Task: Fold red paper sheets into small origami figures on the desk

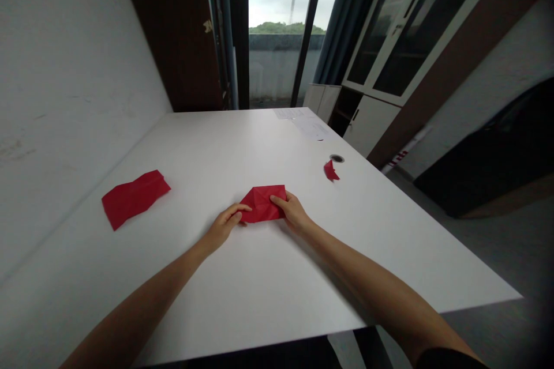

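Between my two hands is a folded piece of red paper [262, 210], creased, with its left end narrowing to a slanted corner. My left hand [225, 223] pinches that left end between thumb and fingers. At the right end, my right hand [294, 211] grips the paper, its thumb lying on the top face and the other fingers hidden underneath. The paper is held just over the white table, or touching it; I cannot tell which.
A creased red sheet [136, 197] lies on the white table [242, 288] to the left. At the right sits a small folded red paper piece [331, 171], near a round cable hole [336, 158]. Pale papers [309, 127] lie at the far right corner. A wall borders the left.
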Tool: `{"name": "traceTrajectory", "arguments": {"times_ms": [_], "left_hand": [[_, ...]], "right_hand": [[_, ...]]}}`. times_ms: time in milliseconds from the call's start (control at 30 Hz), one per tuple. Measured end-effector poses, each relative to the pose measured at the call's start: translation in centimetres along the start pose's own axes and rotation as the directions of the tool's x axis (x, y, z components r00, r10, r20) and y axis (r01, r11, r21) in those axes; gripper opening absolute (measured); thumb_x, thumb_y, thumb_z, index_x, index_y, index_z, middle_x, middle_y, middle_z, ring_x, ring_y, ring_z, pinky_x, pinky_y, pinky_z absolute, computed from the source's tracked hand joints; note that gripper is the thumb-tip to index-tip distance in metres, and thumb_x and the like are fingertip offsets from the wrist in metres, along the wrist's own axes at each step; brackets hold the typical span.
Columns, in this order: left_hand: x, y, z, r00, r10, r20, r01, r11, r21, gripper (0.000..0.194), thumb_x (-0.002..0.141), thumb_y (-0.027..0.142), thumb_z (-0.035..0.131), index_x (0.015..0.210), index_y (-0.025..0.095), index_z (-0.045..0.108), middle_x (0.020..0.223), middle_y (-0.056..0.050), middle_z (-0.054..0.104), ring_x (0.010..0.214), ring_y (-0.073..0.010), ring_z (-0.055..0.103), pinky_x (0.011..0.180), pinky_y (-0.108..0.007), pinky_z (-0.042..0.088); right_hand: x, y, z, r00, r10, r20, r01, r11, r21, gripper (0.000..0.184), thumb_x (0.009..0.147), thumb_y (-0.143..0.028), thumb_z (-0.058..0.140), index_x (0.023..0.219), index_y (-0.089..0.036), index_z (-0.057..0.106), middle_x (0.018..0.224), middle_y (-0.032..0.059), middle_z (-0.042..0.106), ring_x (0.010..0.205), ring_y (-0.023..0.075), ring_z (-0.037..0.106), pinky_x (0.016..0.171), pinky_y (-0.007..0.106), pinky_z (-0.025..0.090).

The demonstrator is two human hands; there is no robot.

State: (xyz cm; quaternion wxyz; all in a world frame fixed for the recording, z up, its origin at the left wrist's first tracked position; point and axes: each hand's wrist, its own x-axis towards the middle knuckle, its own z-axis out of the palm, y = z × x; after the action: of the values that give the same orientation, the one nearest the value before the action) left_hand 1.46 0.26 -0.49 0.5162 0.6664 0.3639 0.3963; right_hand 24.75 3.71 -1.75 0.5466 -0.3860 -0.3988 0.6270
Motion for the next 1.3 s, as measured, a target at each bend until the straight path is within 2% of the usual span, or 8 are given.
{"name": "traceTrajectory", "arguments": {"times_ms": [267,400,633,767,867,967,1133,1300], "left_hand": [[0.4,-1.4,-0.3,0.993,-0.038,-0.111,0.045,0.997,0.064,0.034,0.093,0.034,0.054,0.121,0.018,0.065,0.12,-0.01,0.066,0.093,-0.0198,0.066,0.087,-0.031,0.051],[0.6,-2.0,-0.7,0.984,0.047,-0.173,-0.015,0.983,0.182,0.028,0.093,0.028,0.052,0.113,0.019,0.069,0.117,-0.008,0.068,0.108,-0.0212,0.062,0.098,-0.033,0.045],[0.6,-1.6,-0.8,0.96,0.2,-0.195,-0.122,0.928,0.352,0.027,0.094,0.018,0.043,0.104,0.021,0.069,0.111,-0.006,0.066,0.107,-0.0193,0.06,0.099,-0.036,0.046],[0.6,-1.3,-0.6,0.926,0.313,-0.211,-0.156,0.825,0.542,0.031,0.09,0.018,0.054,0.119,0.022,0.064,0.14,-0.008,0.051,0.132,-0.0233,0.045,0.115,-0.044,0.033],[0.6,-1.5,-0.2,0.927,0.315,-0.202,-0.133,0.783,0.608,0.044,0.084,0.023,0.066,0.127,0.022,0.059,0.157,-0.008,0.03,0.145,-0.029,0.026,0.121,-0.049,0.02],[0.5,-1.6,0.2,0.95,0.245,-0.193,-0.131,0.874,0.467,0.061,0.082,0.03,0.071,0.139,0.021,0.049,0.159,-0.011,0.027,0.146,-0.0303,0.024,0.121,-0.048,0.019],[0.5,-1.8,0.4,0.993,0.002,-0.114,0.008,0.996,0.088,0.046,0.091,0.043,0.06,0.125,0.013,0.059,0.126,-0.013,0.063,0.118,-0.0275,0.058,0.104,-0.041,0.043],[0.7,-2.1,0.4,0.99,-0.08,-0.114,0.07,0.994,-0.086,0.044,0.092,0.049,0.056,0.114,0.011,0.065,0.112,-0.011,0.07,0.106,-0.0261,0.063,0.099,-0.039,0.046]], "right_hand": [[0.2,0.0,-0.2,0.999,0.016,0.046,-0.018,0.999,0.051,0.034,0.072,-0.037,0.082,0.095,-0.015,0.069,0.095,0.0071,0.072,0.079,0.0186,0.063,0.074,0.029,0.049],[0.1,-0.2,-0.1,0.994,0.018,0.107,-0.023,0.999,0.04,0.037,0.071,-0.038,0.082,0.097,-0.015,0.07,0.099,0.0082,0.072,0.083,0.0199,0.064,0.08,0.031,0.049],[-0.6,-0.3,0.0,0.961,0.033,0.276,-0.008,0.996,-0.09,0.04,0.076,-0.043,0.079,0.103,-0.015,0.072,0.102,0.0086,0.071,0.089,0.0214,0.065,0.087,0.036,0.048],[-1.1,-0.5,0.2,0.906,-0.075,0.416,0.207,0.937,-0.281,0.035,0.087,-0.046,0.068,0.105,-0.017,0.07,0.104,0.0067,0.068,0.092,0.0196,0.062,0.088,0.034,0.047],[-1.5,-1.1,0.6,0.831,-0.255,0.494,0.482,0.774,-0.411,0.03,0.092,-0.043,0.063,0.112,-0.021,0.068,0.125,0.0086,0.059,0.112,0.0224,0.056,0.099,0.037,0.043],[-2.0,-1.6,1.1,0.773,-0.314,0.551,0.607,0.619,-0.499,0.024,0.096,-0.04,0.058,0.109,-0.024,0.07,0.142,0.009,0.046,0.129,0.0248,0.045,0.106,0.04,0.039],[-2.3,-1.4,1.2,0.775,-0.299,0.557,0.615,0.56,-0.555,0.025,0.095,-0.038,0.057,0.113,-0.023,0.068,0.147,0.01,0.04,0.134,0.0264,0.04,0.104,0.039,0.041],[-2.0,-0.2,0.9,0.856,-0.259,0.447,0.503,0.614,-0.608,0.019,0.092,-0.036,0.06,0.101,-0.02,0.065,0.101,0.0066,0.063,0.084,0.0181,0.056,0.072,0.029,0.044]]}}
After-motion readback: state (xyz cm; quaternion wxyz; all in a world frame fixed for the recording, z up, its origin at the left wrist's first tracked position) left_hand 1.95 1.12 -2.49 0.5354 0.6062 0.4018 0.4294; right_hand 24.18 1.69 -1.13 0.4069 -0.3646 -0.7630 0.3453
